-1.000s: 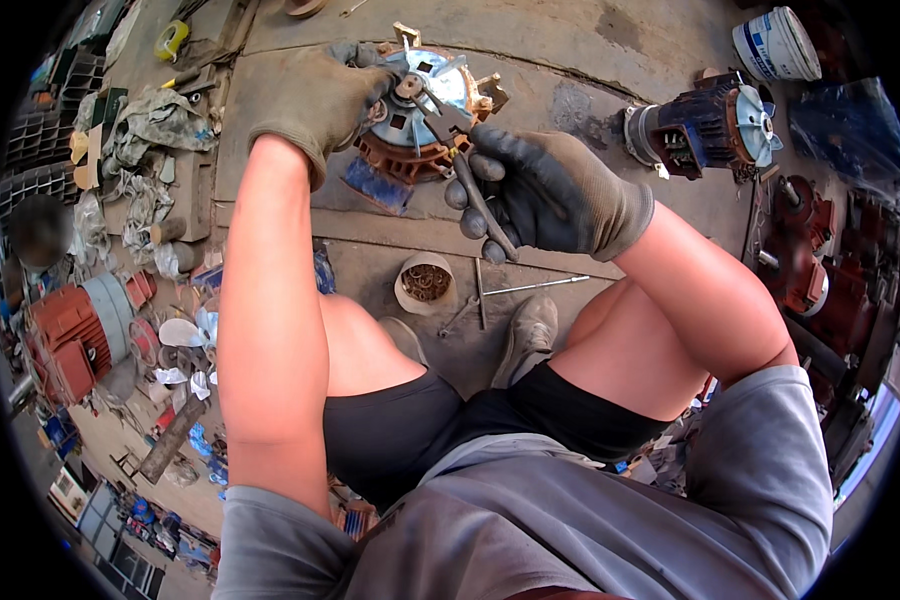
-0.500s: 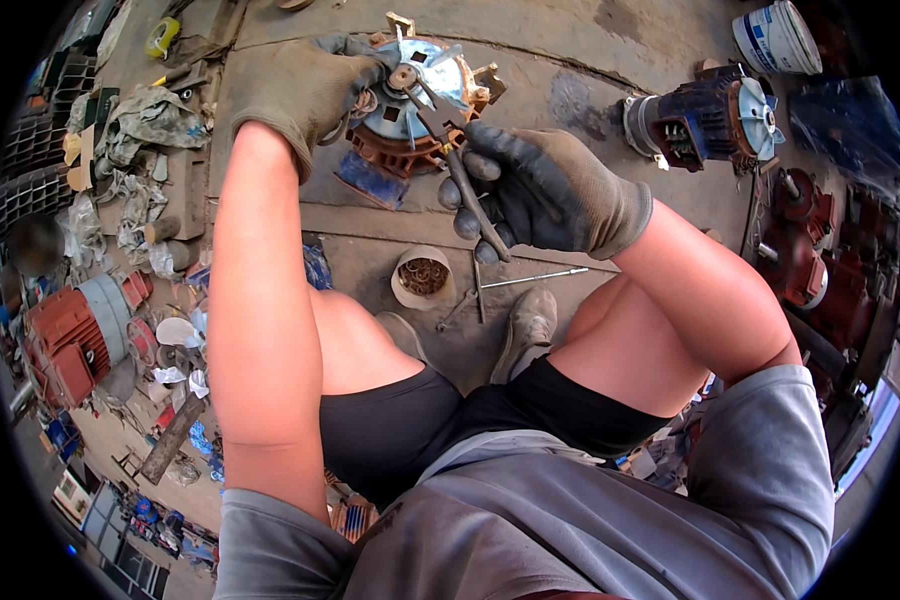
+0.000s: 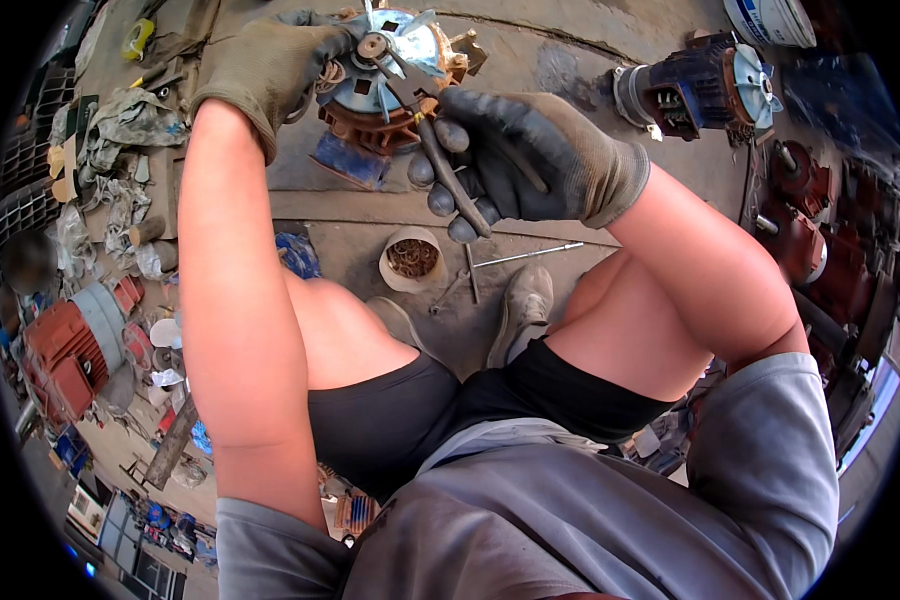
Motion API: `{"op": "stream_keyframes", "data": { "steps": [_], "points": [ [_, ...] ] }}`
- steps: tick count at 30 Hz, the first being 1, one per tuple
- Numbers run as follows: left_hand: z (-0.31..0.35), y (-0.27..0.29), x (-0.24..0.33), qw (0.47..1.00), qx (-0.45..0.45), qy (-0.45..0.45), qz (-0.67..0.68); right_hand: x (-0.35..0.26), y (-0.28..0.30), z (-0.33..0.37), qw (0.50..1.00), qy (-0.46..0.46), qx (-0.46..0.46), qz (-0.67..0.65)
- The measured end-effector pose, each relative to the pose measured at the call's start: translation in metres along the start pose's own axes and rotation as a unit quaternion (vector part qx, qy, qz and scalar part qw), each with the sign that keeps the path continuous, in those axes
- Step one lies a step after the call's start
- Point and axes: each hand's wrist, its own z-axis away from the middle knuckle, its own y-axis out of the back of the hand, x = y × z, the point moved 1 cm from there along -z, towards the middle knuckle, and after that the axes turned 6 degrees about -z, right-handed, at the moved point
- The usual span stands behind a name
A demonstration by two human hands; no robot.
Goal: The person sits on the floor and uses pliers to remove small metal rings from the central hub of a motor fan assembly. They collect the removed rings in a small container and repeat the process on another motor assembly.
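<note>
While the concrete floor (image 3: 590, 70) is taken as ground, the items are listed by size. Red motor (image 3: 65, 350): lying at the far left among scrap. Blue motor (image 3: 700, 85): lying at upper right, well apart from the hands. Opened motor (image 3: 395, 95): set on the floor ahead of the knees, steadied at its left edge by the gloved left hand (image 3: 270, 65), fingers curled against it. Right hand (image 3: 540, 150): gloved, closed around the handles of pliers (image 3: 420, 110), whose tips are set at the motor's centre. Small tub (image 3: 411, 258): filled with rusty parts, just below the hands.
</note>
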Motion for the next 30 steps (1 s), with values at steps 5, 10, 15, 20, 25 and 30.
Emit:
{"op": "stream_keyframes", "data": {
  "steps": [5,10,15,20,25,30],
  "points": [
    [-0.010,0.011,0.013,0.966,-0.106,0.169,0.163,-0.003,-0.008,0.006,0.999,-0.023,0.030,0.021],
    [-0.003,0.009,0.011,0.988,-0.080,0.094,0.092,-0.017,-0.013,0.012,0.975,-0.005,0.047,0.216],
    [-0.001,0.000,0.000,0.991,-0.071,0.070,0.093,-0.020,-0.009,0.009,0.866,0.005,0.093,0.491],
    [-0.016,0.017,0.017,0.956,-0.200,0.171,0.128,-0.025,-0.016,0.019,0.629,0.175,0.076,0.754],
    [-0.010,-0.014,0.002,0.933,-0.170,0.218,0.231,-0.044,-0.035,0.029,0.626,0.302,0.220,0.684],
    [0.013,-0.040,-0.026,0.999,0.033,0.003,0.039,-0.055,-0.062,0.013,0.653,0.339,0.296,0.609]
  ]
}}
